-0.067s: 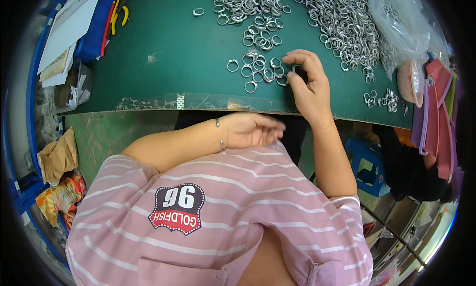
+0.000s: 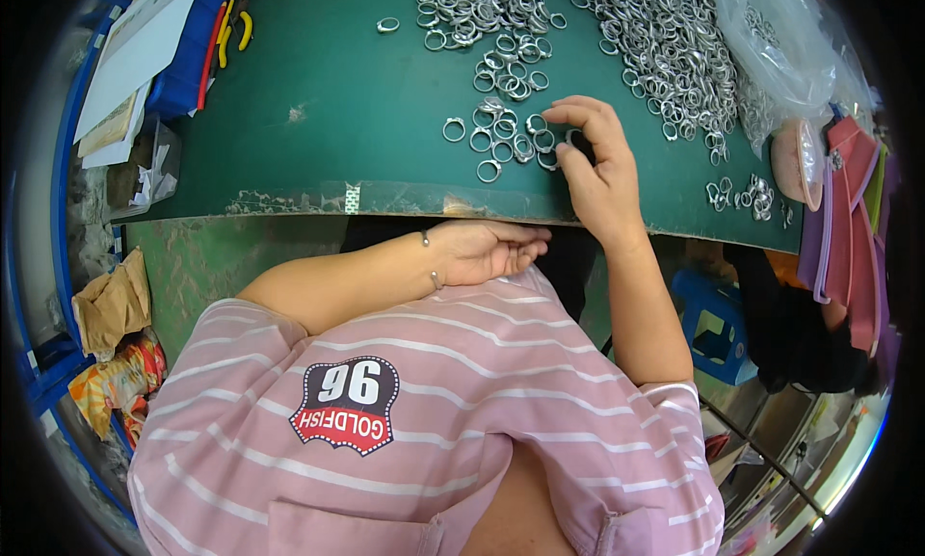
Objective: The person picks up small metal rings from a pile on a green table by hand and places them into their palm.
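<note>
A small group of silver-coloured rings (image 2: 502,151) lies on the green table near its front edge. My right hand (image 2: 607,166) is at the right side of this group, thumb and fingers curved but apart. A ring partly shows in the gap between them, and I see no ring gripped. My left hand (image 2: 488,251) rests palm up just below the table edge, in front of the striped shirt. Its fingers are loosely curled and apart, with nothing visible in the palm. A thin open bangle (image 2: 425,238) is on the left wrist.
Behind lie a ring heap (image 2: 482,12) and a larger heap (image 2: 665,55) beside a clear plastic bag (image 2: 780,50). A few rings (image 2: 756,198) sit at the right near a pink container (image 2: 798,161). Yellow-handled pliers (image 2: 236,34) and a blue bin (image 2: 183,74) are at the left.
My left hand's fingers have shifted slightly and look less blurred. My right hand has moved a touch to the left, still over the same rings.
</note>
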{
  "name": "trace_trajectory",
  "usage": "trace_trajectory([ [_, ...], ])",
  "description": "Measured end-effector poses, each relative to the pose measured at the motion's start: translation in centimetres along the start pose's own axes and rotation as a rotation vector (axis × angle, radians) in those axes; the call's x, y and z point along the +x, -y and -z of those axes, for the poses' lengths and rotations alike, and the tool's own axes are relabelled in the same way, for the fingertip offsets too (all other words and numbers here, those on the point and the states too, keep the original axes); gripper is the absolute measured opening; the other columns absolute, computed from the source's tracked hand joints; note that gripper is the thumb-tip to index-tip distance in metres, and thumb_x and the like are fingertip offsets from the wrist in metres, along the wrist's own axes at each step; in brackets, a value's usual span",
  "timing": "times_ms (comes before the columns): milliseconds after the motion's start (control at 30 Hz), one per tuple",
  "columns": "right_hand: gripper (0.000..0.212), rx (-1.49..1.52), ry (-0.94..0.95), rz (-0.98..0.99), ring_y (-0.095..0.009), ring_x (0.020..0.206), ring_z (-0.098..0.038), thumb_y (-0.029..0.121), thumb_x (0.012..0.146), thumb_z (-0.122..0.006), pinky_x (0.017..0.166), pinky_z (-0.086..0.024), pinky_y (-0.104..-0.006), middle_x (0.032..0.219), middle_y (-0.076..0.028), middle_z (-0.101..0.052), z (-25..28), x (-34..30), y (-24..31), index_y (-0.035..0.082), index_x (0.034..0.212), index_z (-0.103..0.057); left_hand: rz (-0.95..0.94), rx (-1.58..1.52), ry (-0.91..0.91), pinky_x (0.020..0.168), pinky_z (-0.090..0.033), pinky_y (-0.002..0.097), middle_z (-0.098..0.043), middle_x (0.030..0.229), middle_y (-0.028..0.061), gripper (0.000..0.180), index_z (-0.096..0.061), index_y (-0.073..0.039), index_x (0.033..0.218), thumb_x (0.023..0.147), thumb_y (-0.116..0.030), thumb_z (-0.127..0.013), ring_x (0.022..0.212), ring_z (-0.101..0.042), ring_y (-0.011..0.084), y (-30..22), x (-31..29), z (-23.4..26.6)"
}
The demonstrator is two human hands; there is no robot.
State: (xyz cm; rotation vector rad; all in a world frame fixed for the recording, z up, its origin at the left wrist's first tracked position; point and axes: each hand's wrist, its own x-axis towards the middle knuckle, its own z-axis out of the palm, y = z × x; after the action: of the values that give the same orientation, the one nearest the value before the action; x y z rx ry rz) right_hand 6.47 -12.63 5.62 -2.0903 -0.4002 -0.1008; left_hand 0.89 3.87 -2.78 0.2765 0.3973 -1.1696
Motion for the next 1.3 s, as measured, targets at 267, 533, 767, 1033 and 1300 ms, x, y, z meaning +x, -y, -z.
trace_trajectory([
  [267,0.046,-0.043,0.034,0.14,-0.029,0.115,-0.049,0.003,0.072,-0.056,0.1,-0.034,-0.0392,0.12,-0.011,-0.057,-0.4,-0.3,0.5,0.006,0.119,-0.055,-0.082,-0.138,-0.02,0.071,-0.055,0.0275,-0.059,0.095,0.0108,0.018,-0.059,0.002,0.106,0.096,-0.012,-0.051,0.081,-0.059,0.0154,0.3,0.2,0.1],
  [533,0.045,-0.004,-0.086,-0.034,-0.025,0.111,-0.051,-0.003,0.071,-0.057,0.1,-0.036,-0.035,0.113,-0.009,-0.06,1.6,-1.9,-0.4,0.003,0.116,-0.055,-0.076,-0.097,0.01,0.074,-0.054,0.0277,-0.058,0.097,0.0119,0.023,-0.055,0.003,0.112,0.097,-0.014,-0.051,0.081,-0.058,0.0167,0.4,0.2,0.5],
  [767,0.055,-0.226,0.063,0.044,-0.024,0.115,-0.053,-0.004,0.071,-0.064,0.103,-0.036,-0.0353,0.119,-0.011,-0.06,1.7,-1.7,0.0,0.003,0.124,-0.048,-0.056,-0.089,0.037,0.074,-0.054,0.027,-0.058,0.097,0.0117,0.025,-0.053,0.002,0.115,0.097,-0.016,-0.051,0.082,-0.058,0.0162,0.1,0.4,0.5],
  [1033,0.055,-0.103,0.006,0.009,-0.026,0.11,-0.052,0.002,0.07,-0.068,0.099,-0.033,-0.0391,0.112,-0.007,-0.063,1.4,-1.8,-0.7,0.005,0.122,-0.05,-0.051,-0.08,0.056,0.074,-0.054,0.028,-0.059,0.098,0.0113,0.024,-0.055,0.001,0.114,0.097,-0.016,-0.051,0.083,-0.059,0.0163,0.0,0.5,0.6],
  [1300,0.03,-0.289,0.102,0.221,-0.026,0.099,-0.053,0.005,0.069,-0.07,0.089,-0.036,-0.0369,0.103,-0.006,-0.06,1.3,-1.1,0.5,0.009,0.099,-0.064,-0.063,-0.073,0.062,0.074,-0.054,0.0274,-0.059,0.097,0.0113,0.026,-0.055,0.001,0.114,0.098,-0.019,-0.051,0.081,-0.058,0.0157,0.0,0.4,0.3],
])
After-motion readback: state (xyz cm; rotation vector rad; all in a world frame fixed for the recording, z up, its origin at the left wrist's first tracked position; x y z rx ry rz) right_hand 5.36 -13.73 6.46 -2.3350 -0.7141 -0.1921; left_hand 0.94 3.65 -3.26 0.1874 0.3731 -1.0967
